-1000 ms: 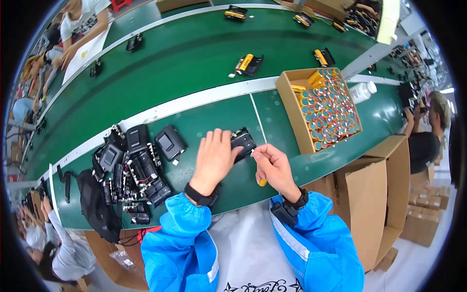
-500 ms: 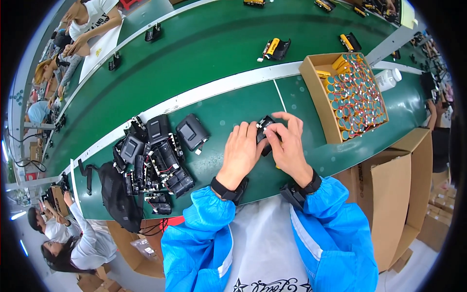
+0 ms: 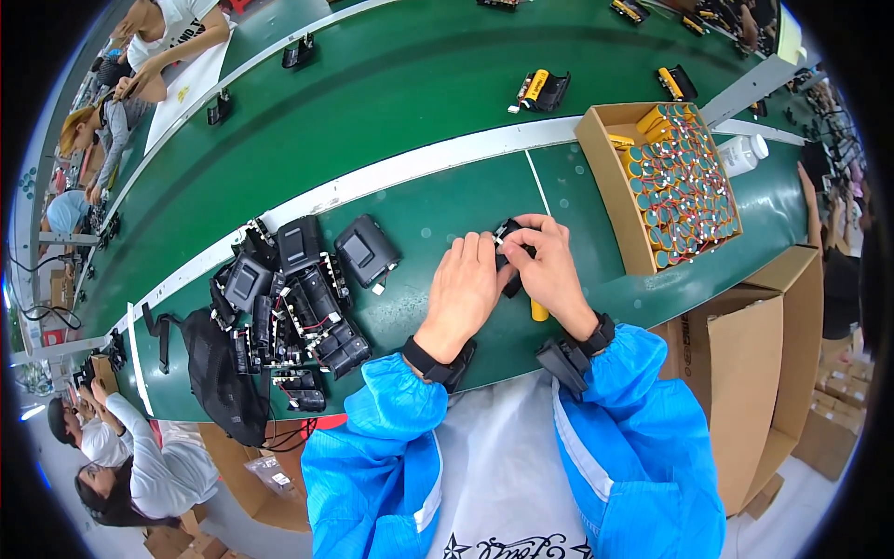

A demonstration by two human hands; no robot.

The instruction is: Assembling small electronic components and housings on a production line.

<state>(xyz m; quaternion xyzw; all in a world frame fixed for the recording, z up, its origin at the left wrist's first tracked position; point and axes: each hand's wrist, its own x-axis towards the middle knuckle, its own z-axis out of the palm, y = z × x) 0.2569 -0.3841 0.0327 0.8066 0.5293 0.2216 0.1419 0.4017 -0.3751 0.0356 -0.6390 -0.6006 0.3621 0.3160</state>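
Observation:
Above the near green bench, both hands close on a small black plastic housing point(image 3: 507, 229) with a white connector at its far end. My left hand point(image 3: 461, 287) steadies its left side, thumb and fingers against it. The fingertips of my right hand point(image 3: 551, 278) are pinched at the top near the connector, hiding much of the housing. A yellow battery cell point(image 3: 539, 310) pokes out beneath my right palm; whether it is held or lies on the bench I cannot tell.
Left of my hands lies a pile of black housings point(image 3: 315, 303) with wires, beside a black mesh bag point(image 3: 219, 373). An open carton point(image 3: 610, 210) of yellow cells and a white bottle point(image 3: 740, 156) stand right. Beyond the white rail, a green belt point(image 3: 400, 102) carries housings. Other people work at left.
My right fingers have drawn in over the connector end of the housing. More of the yellow cell shows below my right hand. Pieces on the far belt have shifted slightly right.

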